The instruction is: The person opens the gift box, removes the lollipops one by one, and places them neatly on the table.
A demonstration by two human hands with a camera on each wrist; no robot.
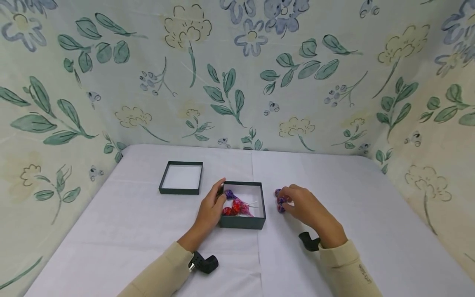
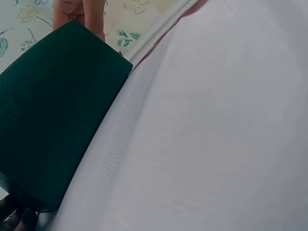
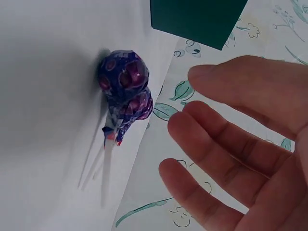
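A dark green open box (image 1: 243, 222) with a white inside holds several wrapped lollipops (image 1: 236, 206), red, pink and purple. My left hand (image 1: 208, 208) grips the box's left wall. In the left wrist view the green side of the box (image 2: 62, 106) fills the left, with a few dark fingertips (image 2: 26, 219) at its lower corner. Right of the box lies a small bunch of purple-wrapped lollipops (image 3: 124, 79) with white sticks. Beside it is my right hand (image 1: 306, 206); in the right wrist view its fingers are spread, relaxed and apart from the lollipops.
A shallow dark green lid (image 1: 179, 191), white inside, lies behind and left of the box. White cloth (image 1: 130, 231) covers the table. Floral fabric (image 1: 237, 82) hangs behind it and at both sides.
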